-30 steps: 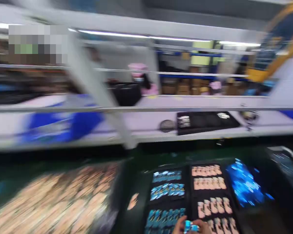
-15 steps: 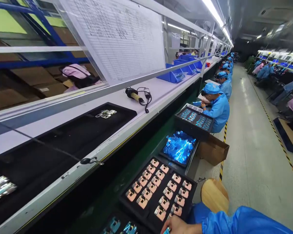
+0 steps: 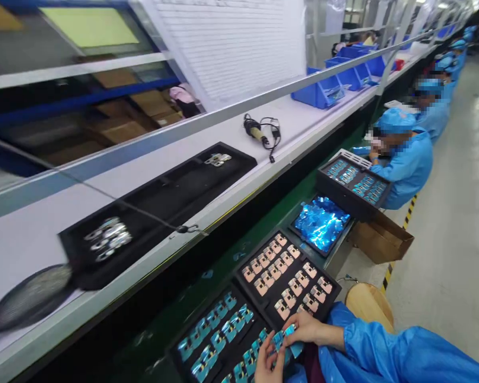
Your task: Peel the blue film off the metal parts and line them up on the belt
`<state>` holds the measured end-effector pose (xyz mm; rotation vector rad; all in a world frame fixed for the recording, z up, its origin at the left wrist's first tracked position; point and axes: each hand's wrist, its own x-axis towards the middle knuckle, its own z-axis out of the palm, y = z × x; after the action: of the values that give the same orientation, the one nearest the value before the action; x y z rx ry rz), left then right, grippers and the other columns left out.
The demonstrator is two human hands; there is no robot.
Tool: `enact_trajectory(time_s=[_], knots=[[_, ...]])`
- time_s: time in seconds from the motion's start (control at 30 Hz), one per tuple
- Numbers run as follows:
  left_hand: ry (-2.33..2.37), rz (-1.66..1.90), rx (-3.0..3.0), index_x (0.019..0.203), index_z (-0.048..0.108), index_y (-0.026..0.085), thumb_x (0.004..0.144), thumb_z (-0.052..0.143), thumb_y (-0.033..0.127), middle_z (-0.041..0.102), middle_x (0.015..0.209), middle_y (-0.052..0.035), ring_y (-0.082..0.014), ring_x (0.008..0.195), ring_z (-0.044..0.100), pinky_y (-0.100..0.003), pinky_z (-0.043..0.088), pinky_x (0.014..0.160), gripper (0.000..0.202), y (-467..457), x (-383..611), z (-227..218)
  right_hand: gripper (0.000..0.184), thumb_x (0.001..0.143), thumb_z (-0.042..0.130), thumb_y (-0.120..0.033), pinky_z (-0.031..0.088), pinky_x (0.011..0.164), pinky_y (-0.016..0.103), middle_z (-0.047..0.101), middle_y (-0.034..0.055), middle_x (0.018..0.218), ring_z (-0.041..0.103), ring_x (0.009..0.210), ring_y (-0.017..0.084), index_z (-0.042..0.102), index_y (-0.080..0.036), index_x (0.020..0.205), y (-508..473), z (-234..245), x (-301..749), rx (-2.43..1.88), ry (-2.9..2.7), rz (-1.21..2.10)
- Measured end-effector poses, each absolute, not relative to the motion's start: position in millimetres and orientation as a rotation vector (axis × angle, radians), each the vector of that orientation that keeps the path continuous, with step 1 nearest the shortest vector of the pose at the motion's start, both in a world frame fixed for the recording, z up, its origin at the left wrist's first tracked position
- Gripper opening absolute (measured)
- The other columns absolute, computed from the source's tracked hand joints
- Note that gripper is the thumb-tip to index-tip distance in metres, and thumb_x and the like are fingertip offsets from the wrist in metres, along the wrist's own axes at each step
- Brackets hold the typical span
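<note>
My right hand (image 3: pixel 309 327) is closed, pinching a small metal part covered in blue film (image 3: pixel 289 331) between thumb and fingers. Close beside it, the fingertips of my left hand (image 3: pixel 268 361) are bent in against the same small blue piece; the fingers partly hide it. Both hands are over the near edge of a black tray (image 3: pixel 231 352) that bears rows of blue-filmed parts. Adjoining it on the far side is another black tray (image 3: pixel 271 298) with rows of copper-coloured parts.
Crumpled blue film (image 3: pixel 321 223) fills a tray farther along. Beyond stand a filled black tray (image 3: pixel 331 183), a cardboard box (image 3: pixel 383 236) and a seated co-worker (image 3: pixel 409 159). A wooden stool (image 3: pixel 369 306) is at right. The raised bench holds a black tray (image 3: pixel 163 191) and a corded tool (image 3: pixel 257 133).
My view has turned left and down. My left hand has come into view and met my right hand at the blue-filmed part, and more of the near tray shows.
</note>
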<state>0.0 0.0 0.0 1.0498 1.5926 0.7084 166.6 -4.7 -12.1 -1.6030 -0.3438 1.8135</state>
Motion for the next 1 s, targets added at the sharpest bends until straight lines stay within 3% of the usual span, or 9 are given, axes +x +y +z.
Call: enact_trajectory(time_s=[0.23, 0.47, 0.6, 0.73, 0.87, 1.0], knots=[[1.539, 0.748, 0.862, 0.119, 0.079, 0.019, 0.056, 0.095, 0.073, 0.078, 0.096, -0.0098, -0.0232, 0.073, 0.073, -0.036, 0.064, 0.074, 0.085, -5, 29, 3, 0.049, 0.046, 0.1, -0.036, 0.053, 0.078, 0.031, 0.076, -0.0024, 0.076, 0.07, 0.076, 0.018, 0.08, -0.019, 0.087, -6, -25, 193, -1.448, -0.434, 1.807], [1.533, 0.854, 0.742, 0.114, 0.077, 0.018, 0.061, 0.093, 0.055, 0.08, 0.092, -0.0088, -0.0224, 0.073, 0.074, -0.035, 0.063, 0.071, 0.066, -18, 60, 8, 0.067, 0.046, 0.104, -0.06, 0.056, 0.083, 0.034, 0.079, 0.0018, 0.085, 0.073, 0.08, 0.021, 0.077, -0.019, 0.092, -13, -24, 221, -1.399, -0.493, 1.874], [1.509, 0.801, 0.808, 0.112, 0.076, 0.017, 0.066, 0.087, 0.054, 0.079, 0.093, -0.0093, -0.0214, 0.07, 0.071, -0.035, 0.062, 0.068, 0.061, 1, 78, 18, 0.069, 0.049, 0.102, -0.065, 0.056, 0.075, 0.033, 0.077, 0.0006, 0.079, 0.069, 0.072, 0.018, 0.077, -0.018, 0.092, 1, -7, 235, -1.429, -0.477, 1.884], [1.487, 0.788, 0.954, 0.13, 0.071, 0.018, 0.075, 0.08, 0.056, 0.078, 0.109, -0.0112, -0.0209, 0.08, 0.072, -0.036, 0.064, 0.076, 0.068, 58, 87, 42, 0.059, 0.05, 0.103, -0.059, 0.056, 0.07, 0.03, 0.074, -0.001, 0.072, 0.067, 0.07, 0.017, 0.077, -0.018, 0.084, 73, 35, 256, -1.467, -0.607, 1.743], [1.501, 0.907, 0.997, 0.141, 0.065, 0.017, 0.086, 0.075, 0.055, 0.074, 0.128, -0.016, -0.0224, 0.095, 0.075, -0.036, 0.065, 0.082, 0.067, 110, 76, 57, 0.065, 0.045, 0.106, -0.051, 0.055, 0.068, 0.028, 0.079, -0.0007, 0.078, 0.07, 0.073, 0.017, 0.078, -0.018, 0.094, 156, 63, 278, -1.411, -0.471, 1.519], [1.551, 0.924, 0.945, 0.135, 0.067, 0.017, 0.084, 0.073, 0.064, 0.075, 0.119, -0.0151, -0.0221, 0.088, 0.074, -0.034, 0.063, 0.073, 0.069, 106, 55, 45, 0.059, 0.053, 0.108, -0.043, 0.061, 0.075, 0.027, 0.085, 0.0045, 0.093, 0.076, 0.085, 0.018, 0.082, -0.017, 0.098, 156, 57, 287, -1.24, -0.255, 1.6]])
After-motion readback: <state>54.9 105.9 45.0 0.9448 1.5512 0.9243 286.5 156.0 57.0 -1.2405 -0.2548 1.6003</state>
